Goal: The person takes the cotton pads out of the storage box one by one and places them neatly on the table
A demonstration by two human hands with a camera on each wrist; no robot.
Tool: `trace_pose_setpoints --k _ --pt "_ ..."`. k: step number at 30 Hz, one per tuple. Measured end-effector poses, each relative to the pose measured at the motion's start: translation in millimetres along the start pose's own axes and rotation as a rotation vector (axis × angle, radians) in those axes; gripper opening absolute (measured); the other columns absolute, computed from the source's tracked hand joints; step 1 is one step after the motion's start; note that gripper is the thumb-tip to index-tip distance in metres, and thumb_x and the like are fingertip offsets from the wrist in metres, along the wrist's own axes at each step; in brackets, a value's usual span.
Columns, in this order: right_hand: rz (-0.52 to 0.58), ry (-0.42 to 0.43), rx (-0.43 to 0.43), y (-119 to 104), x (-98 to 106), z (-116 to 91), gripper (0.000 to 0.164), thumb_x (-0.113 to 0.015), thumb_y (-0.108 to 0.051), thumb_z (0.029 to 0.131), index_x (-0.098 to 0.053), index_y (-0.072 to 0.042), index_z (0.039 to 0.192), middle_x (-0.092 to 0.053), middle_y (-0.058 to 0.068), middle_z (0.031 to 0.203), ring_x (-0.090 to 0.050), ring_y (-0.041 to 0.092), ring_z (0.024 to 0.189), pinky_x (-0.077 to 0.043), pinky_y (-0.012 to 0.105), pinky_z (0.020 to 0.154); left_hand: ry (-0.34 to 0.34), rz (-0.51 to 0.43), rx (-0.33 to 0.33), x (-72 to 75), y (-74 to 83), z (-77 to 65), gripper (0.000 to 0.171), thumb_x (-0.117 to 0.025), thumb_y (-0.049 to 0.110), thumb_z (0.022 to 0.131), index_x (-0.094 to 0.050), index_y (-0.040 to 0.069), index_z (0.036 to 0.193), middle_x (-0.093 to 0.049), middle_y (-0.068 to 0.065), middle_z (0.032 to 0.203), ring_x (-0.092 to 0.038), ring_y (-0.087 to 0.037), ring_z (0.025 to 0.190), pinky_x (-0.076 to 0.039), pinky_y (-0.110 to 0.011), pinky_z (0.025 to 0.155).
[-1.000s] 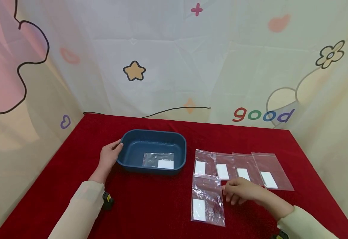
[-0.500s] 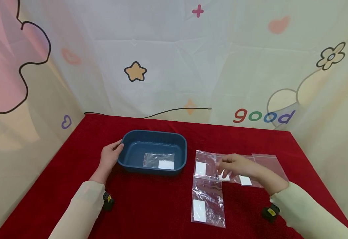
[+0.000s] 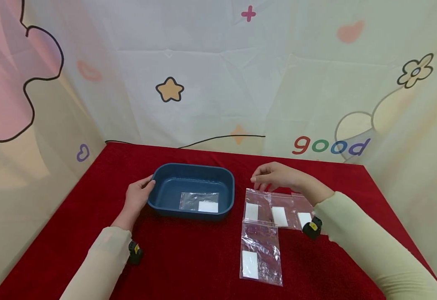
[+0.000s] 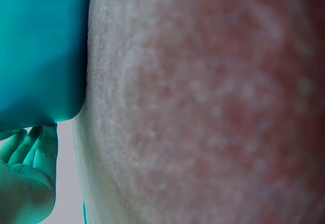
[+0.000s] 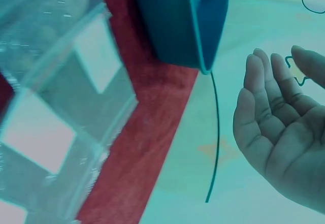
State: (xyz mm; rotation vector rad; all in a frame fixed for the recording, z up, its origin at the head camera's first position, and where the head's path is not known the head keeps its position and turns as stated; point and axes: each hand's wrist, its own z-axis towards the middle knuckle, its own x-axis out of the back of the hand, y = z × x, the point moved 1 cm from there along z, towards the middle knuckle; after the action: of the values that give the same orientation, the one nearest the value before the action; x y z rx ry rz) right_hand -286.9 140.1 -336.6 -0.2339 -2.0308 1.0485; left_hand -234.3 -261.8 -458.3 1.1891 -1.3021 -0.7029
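Note:
A blue plastic tub (image 3: 193, 167) stands on the red cloth, with one clear zip bag (image 3: 199, 201) holding a white card inside it. My left hand (image 3: 137, 196) rests against the tub's left end, thumb at the rim, fingers relaxed. In the left wrist view those fingers (image 4: 28, 178) lie beside the tub (image 4: 40, 51). My right hand (image 3: 274, 177) hovers just above the far edge of a row of zip bags (image 3: 257, 206), loosely curved and holding nothing. The right wrist view shows its palm (image 5: 279, 132) empty above the bags (image 5: 61, 107).
One more zip bag (image 3: 260, 252) with a white card lies alone nearer to me, below the row. My right sleeve (image 3: 357, 241) covers the row's right end. A printed fabric backdrop (image 3: 218, 83) closes off the table's back and sides.
My right hand has moved from the near side of the bag row away from me to its far edge, above the leftmost bags. The left hand and tub have stayed put.

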Motion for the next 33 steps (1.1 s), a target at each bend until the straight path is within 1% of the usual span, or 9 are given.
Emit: trace_pose_setpoints --k 3,5,11,16,19,23,26,29,33 --pt "-0.033 -0.026 -0.001 -11.5 5.3 15.7 0.03 -0.061 -0.023 0.102 -0.065 0.0 0.12 -0.072 0.018 0.11 -0.07 0.015 0.091 -0.061 0.037 0.089 -0.001 -0.006 0.003 0.9 0.2 0.1 0.048 -0.049 0.021 0.109 -0.046 0.003 0.153 -0.044 -0.019 0.159 -0.045 -0.034 0.147 -0.043 -0.048 0.118" --pt "-0.055 -0.053 0.003 -20.7 8.1 25.9 0.033 -0.06 -0.024 0.102 -0.064 0.001 0.124 -0.071 0.018 0.114 -0.07 0.017 0.094 -0.06 0.038 0.092 0.0 -0.008 0.002 1.2 0.3 0.0 0.047 -0.049 0.021 0.109 -0.046 0.003 0.153 -0.045 -0.018 0.159 -0.044 -0.034 0.147 -0.043 -0.048 0.119" --pt "-0.125 -0.114 -0.002 -46.6 11.1 55.0 0.039 -0.062 -0.027 0.1 -0.064 -0.003 0.13 -0.07 0.019 0.122 -0.07 0.02 0.1 -0.06 0.036 0.094 -0.001 -0.008 0.002 1.1 0.9 -1.1 0.047 -0.049 0.022 0.109 -0.046 0.004 0.153 -0.045 -0.017 0.159 -0.044 -0.032 0.148 -0.043 -0.048 0.119" --pt "-0.148 -0.143 -0.041 -64.4 7.0 74.7 0.043 -0.065 -0.029 0.099 -0.063 -0.006 0.135 -0.069 0.017 0.127 -0.069 0.031 0.114 -0.059 0.037 0.099 0.004 -0.006 0.006 1.8 1.3 -2.0 0.047 -0.049 0.022 0.109 -0.046 0.004 0.153 -0.044 -0.018 0.159 -0.042 -0.033 0.149 -0.042 -0.049 0.119" --pt "-0.14 -0.177 -0.064 -68.3 2.7 87.6 0.045 -0.063 -0.028 0.1 -0.06 -0.004 0.138 -0.068 0.016 0.128 -0.066 0.035 0.121 -0.058 0.036 0.1 0.002 -0.009 0.011 0.8 1.1 -1.6 0.047 -0.05 0.022 0.109 -0.046 0.004 0.152 -0.044 -0.018 0.159 -0.042 -0.034 0.149 -0.042 -0.05 0.119" --pt "-0.105 -0.204 -0.088 -71.4 -2.8 103.4 0.044 -0.062 -0.026 0.101 -0.059 -0.003 0.139 -0.066 0.019 0.131 -0.065 0.036 0.124 -0.056 0.041 0.106 0.002 -0.02 0.014 -0.8 0.7 -0.5 0.047 -0.05 0.022 0.109 -0.046 0.004 0.152 -0.045 -0.018 0.159 -0.043 -0.034 0.148 -0.043 -0.049 0.119" --pt "-0.088 -0.195 -0.091 -74.5 -6.3 113.2 0.043 -0.065 -0.027 0.1 -0.06 -0.005 0.137 -0.066 0.018 0.132 -0.064 0.037 0.125 -0.054 0.044 0.109 0.007 -0.023 0.016 -0.5 0.6 -0.1 0.047 -0.05 0.021 0.109 -0.047 0.004 0.152 -0.045 -0.018 0.159 -0.043 -0.033 0.148 -0.043 -0.048 0.119" --pt "-0.082 -0.187 -0.099 -75.9 -10.3 122.4 0.043 -0.066 -0.026 0.099 -0.061 -0.005 0.137 -0.067 0.016 0.131 -0.063 0.037 0.127 -0.053 0.043 0.11 0.009 -0.02 0.01 0.6 0.6 0.0 0.047 -0.05 0.02 0.109 -0.047 0.003 0.152 -0.045 -0.019 0.159 -0.043 -0.033 0.148 -0.043 -0.049 0.119" --pt "-0.045 -0.214 -0.144 -75.9 -21.5 134.2 0.044 -0.063 -0.023 0.101 -0.059 -0.003 0.139 -0.065 0.016 0.135 -0.062 0.034 0.128 -0.052 0.042 0.112 0.003 -0.011 0.012 0.6 0.6 0.0 0.047 -0.05 0.02 0.109 -0.046 0.003 0.152 -0.044 -0.019 0.159 -0.043 -0.034 0.148 -0.043 -0.049 0.119"
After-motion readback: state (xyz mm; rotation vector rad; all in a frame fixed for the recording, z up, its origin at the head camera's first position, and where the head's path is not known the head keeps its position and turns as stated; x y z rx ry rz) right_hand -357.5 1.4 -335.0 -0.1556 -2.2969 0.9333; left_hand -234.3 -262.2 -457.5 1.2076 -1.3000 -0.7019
